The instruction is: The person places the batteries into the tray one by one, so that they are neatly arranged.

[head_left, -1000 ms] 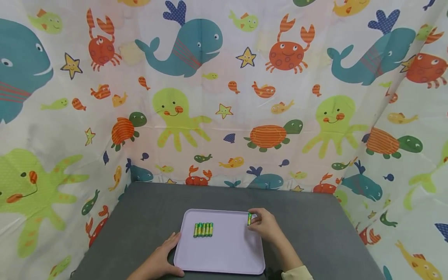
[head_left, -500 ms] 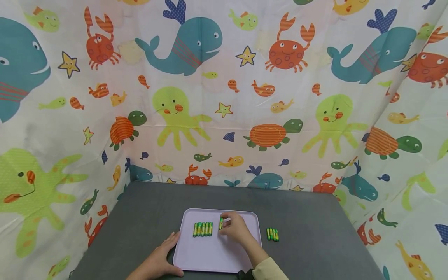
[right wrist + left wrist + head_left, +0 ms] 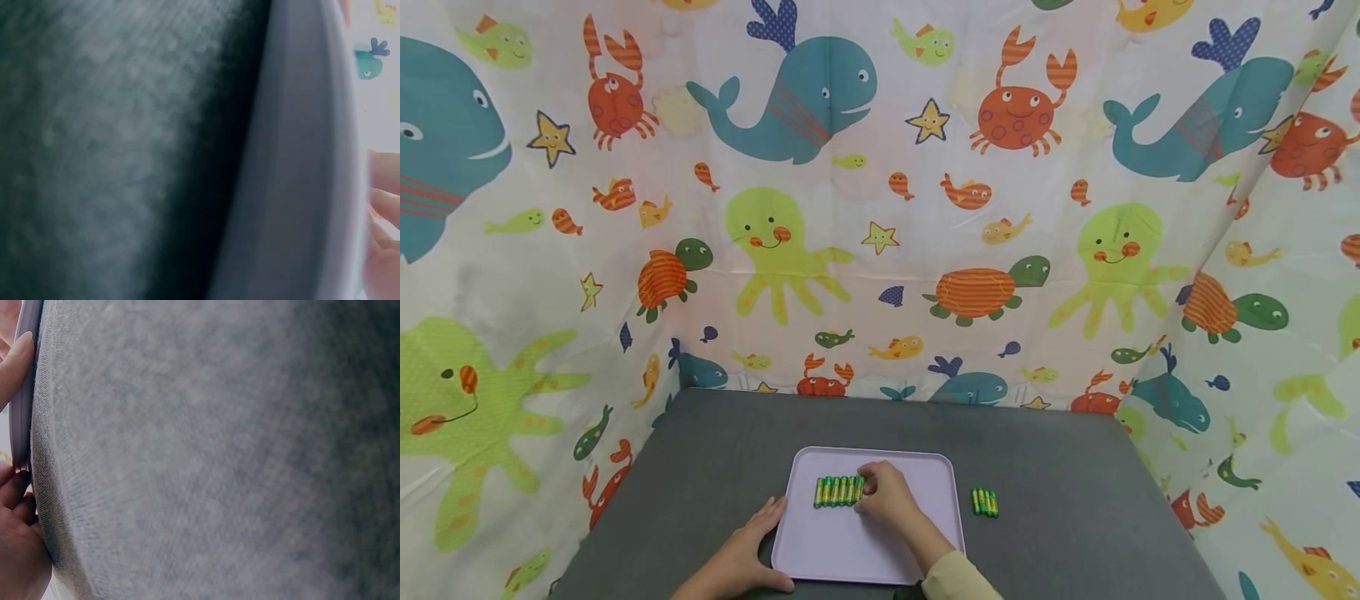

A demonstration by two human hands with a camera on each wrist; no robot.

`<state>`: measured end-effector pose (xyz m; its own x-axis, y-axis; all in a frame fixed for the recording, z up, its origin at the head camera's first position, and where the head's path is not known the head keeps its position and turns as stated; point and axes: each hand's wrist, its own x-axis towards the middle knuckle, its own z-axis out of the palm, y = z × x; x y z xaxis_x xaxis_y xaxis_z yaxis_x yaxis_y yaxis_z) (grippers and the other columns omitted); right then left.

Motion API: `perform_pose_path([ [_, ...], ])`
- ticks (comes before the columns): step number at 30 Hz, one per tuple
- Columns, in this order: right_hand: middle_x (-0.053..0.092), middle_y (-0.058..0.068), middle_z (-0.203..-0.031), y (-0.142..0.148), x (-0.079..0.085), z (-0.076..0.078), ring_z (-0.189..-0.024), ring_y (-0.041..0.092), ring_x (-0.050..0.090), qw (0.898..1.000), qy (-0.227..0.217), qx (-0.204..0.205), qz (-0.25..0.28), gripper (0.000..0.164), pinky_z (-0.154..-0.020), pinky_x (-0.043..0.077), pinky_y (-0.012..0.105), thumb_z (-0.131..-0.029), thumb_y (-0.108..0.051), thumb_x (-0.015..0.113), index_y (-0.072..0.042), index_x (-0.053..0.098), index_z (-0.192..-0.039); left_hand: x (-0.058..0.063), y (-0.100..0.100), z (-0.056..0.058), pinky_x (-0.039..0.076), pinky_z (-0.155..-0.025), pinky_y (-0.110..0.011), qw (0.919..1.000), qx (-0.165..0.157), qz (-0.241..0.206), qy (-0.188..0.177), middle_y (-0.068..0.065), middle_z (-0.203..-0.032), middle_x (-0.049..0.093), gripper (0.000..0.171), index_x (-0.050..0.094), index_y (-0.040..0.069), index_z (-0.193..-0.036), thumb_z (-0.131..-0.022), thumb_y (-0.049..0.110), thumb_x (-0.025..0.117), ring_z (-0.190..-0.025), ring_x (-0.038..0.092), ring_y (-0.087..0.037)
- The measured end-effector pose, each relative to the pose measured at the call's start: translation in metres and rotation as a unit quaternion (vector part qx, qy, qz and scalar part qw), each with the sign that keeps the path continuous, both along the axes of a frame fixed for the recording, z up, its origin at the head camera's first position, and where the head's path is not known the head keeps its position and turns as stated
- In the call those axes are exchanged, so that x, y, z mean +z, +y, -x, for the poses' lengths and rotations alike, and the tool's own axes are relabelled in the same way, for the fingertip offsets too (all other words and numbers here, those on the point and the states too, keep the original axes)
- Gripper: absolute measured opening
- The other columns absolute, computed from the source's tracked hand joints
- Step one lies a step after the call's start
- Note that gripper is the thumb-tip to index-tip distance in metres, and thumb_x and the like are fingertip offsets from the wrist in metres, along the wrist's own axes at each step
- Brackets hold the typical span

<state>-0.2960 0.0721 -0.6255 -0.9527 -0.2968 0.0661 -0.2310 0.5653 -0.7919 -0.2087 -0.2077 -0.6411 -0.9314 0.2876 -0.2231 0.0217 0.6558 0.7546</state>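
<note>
A row of several green-and-yellow batteries (image 3: 835, 492) lies side by side on the lilac tray (image 3: 827, 550), left of its middle. At the row's right end my right hand (image 3: 886, 500) pinches one more battery (image 3: 859, 485) between thumb and fingers, right beside the others; the fingers partly hide it. My left hand (image 3: 748, 546) rests at the tray's left edge, fingers along the side and thumb near the front corner. In the left wrist view the thumb (image 3: 15, 365) lies against the tray's rim (image 3: 22, 419). The right wrist view shows the tray's edge (image 3: 294, 156) blurred and close, with part of the right hand (image 3: 384, 269) beyond.
Another small group of batteries (image 3: 984, 502) lies on the grey tabletop (image 3: 1060, 500), right of the tray. A curtain (image 3: 880, 275) printed with sea animals hangs behind the table and along both sides.
My right hand has carried the battery leftward from the tray's right edge to the end of the row, uncovering the batteries on the table. My left hand stays at the tray's edge.
</note>
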Motion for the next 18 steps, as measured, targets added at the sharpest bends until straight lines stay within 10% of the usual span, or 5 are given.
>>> perform_pose_path([
  [18, 0.069, 0.017, -0.116, 0.049, 0.031, -0.012, -0.087, 0.026, 0.068, 0.999, 0.043, -0.022, 0.01, 0.054, -0.063, 0.05, 0.024, -0.078, -0.006, 0.085, 0.0, 0.066, -0.127, -0.002, 0.0, 0.003, 0.021, -0.112, -0.074, 0.9998, 0.005, 0.009, -0.016, -0.023, -0.166, 0.02, 0.13, 0.025, 0.01, -0.161, -0.058, 0.048, 0.095, -0.152, 0.017, -0.047],
])
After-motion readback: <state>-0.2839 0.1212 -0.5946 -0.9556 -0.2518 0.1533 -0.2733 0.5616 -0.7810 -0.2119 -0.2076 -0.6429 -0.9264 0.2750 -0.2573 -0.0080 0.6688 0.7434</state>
